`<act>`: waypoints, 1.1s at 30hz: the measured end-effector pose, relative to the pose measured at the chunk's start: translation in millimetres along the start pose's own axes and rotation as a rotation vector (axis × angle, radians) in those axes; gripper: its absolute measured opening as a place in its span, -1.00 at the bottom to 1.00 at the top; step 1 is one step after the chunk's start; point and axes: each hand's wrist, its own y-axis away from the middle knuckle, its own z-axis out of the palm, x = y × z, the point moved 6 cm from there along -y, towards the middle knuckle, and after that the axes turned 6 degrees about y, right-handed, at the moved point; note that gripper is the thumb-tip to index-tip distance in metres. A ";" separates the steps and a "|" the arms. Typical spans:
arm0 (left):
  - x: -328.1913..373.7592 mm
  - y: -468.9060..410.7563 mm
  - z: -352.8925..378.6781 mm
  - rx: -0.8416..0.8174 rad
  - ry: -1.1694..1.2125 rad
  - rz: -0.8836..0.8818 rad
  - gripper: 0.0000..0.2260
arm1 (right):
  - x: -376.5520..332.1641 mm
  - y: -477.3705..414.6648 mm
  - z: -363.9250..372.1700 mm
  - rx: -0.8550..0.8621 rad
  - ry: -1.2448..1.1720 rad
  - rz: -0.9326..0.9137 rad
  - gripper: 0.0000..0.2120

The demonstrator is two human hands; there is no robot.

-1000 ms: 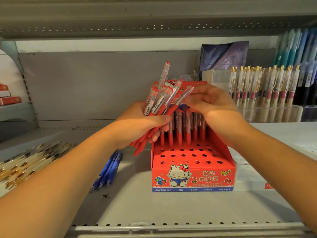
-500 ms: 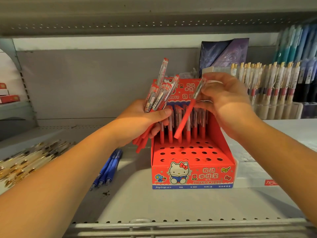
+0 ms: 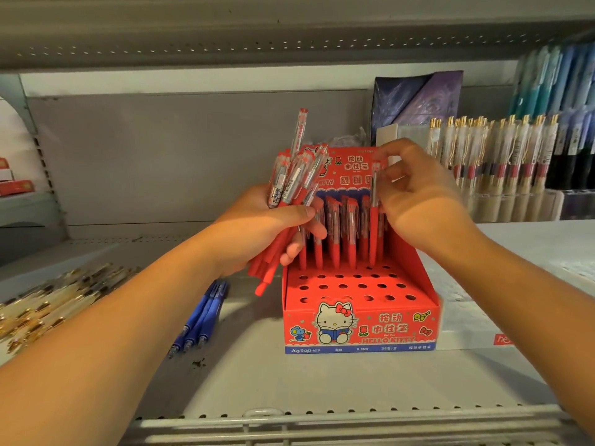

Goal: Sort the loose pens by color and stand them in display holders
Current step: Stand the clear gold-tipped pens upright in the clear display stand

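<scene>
- Red pens: light, stiff plastic by the look of them. Clear upper barrel prob. slick, red lower half looks grippier. Best to take one high, near the clip, so the tip end stays free for the hole.
- Right hand (image 3: 418,207), center-right of frame: fingers (image 3: 405,149) narrow, pinching a single red pen (image 3: 373,220) by its top end. Pen is upright, tip down at the right end of the back row. Can't tell if the tip is in a hole yet.
- Left hand (image 3: 257,226), center-left: fingers (image 3: 291,254) curled round a bundle of red pens (image 3: 289,185), thumb across the front. The bundle is fanned & loose, one pen poking up higher than the rest; could slip if I ease my grip.
- Hello Kitty display box (image 3: 360,329), center, sits on the shelf (image 3: 322,381). The back row of red pens (image 3: 335,239) stands upright; the front rows of holes are bare.
- Blue pens (image 3: 206,313) lie flat on the shelf, lower left of the box, not sorted yet.
</scene>
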 end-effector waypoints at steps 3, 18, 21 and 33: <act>3.0 1.7 3.1 0.002 0.004 0.007 -0.83 | -2.3 0.6 -1.9 -0.003 -0.004 0.012 -0.57; 7.8 7.0 9.5 -0.018 -0.020 -0.027 -0.90 | 7.4 14.8 16.8 -0.331 0.327 0.084 -0.70; 9.2 7.4 10.7 -0.020 -0.014 -0.022 -0.91 | 1.2 12.9 8.8 -0.210 0.440 0.000 -0.81; 4.9 5.7 16.5 -0.089 0.051 -0.037 -0.94 | -26.6 29.3 21.4 -0.342 -0.426 0.040 -0.89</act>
